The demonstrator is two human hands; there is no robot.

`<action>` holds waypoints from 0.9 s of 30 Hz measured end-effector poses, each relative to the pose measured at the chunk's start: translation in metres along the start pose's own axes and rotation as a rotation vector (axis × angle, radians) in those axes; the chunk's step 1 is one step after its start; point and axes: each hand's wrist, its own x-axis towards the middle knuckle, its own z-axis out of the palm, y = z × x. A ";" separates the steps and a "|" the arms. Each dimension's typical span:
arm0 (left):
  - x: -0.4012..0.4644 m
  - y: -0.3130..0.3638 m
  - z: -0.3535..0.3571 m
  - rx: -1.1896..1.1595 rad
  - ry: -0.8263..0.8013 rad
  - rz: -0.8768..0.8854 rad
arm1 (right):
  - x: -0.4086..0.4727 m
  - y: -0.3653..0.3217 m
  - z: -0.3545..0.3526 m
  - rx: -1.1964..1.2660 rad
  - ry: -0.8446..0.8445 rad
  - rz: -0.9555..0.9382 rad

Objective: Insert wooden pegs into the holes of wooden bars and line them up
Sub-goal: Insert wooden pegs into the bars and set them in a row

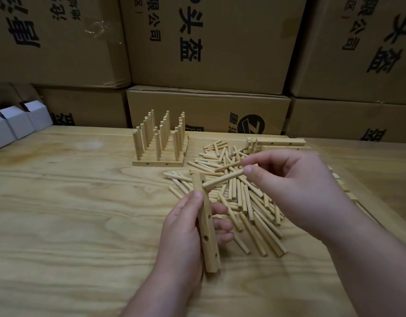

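Left hand grips 1 wooden bar, thumb on one face and fingers curled behind, bar held lengthwise pointing away from the person. Right hand pinches 1 peg between thumb and fingertips; a 2nd peg looks tucked in the same grip. Peg tip sits at the hole nearest the bar's far end; whether it has entered I cannot tell. 3 further holes show open along the bar.

Landmark: loose peg pile, directly beyond the bar and under the right hand. Left of and beyond the pile stand the finished bars, set side by side with pegs upright in 3 columns. Beyond the pile to the right lie blank bars, no pegs in them.

Progress, my judgement: several bars done and lined up, this bar just begun, many pegs and some blanks left, so well short of finished.

Containers: small white boxes far left of the pile, flaps open, contents not visible. Brown cartons stacked behind the table, closed, contents unknown.
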 end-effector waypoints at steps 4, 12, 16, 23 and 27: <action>0.000 0.000 0.001 0.002 -0.032 -0.028 | 0.001 0.000 -0.001 -0.077 0.039 -0.024; 0.000 0.000 -0.001 0.023 -0.065 -0.068 | 0.000 -0.003 0.000 -0.157 0.008 -0.039; 0.001 0.001 -0.001 0.027 -0.063 -0.104 | -0.002 -0.007 0.001 -0.174 -0.073 -0.043; 0.001 0.000 -0.002 0.043 -0.078 -0.097 | -0.004 -0.008 0.003 -0.246 -0.034 -0.104; 0.001 -0.001 -0.002 0.071 -0.084 -0.089 | -0.004 -0.004 0.006 -0.253 -0.007 -0.104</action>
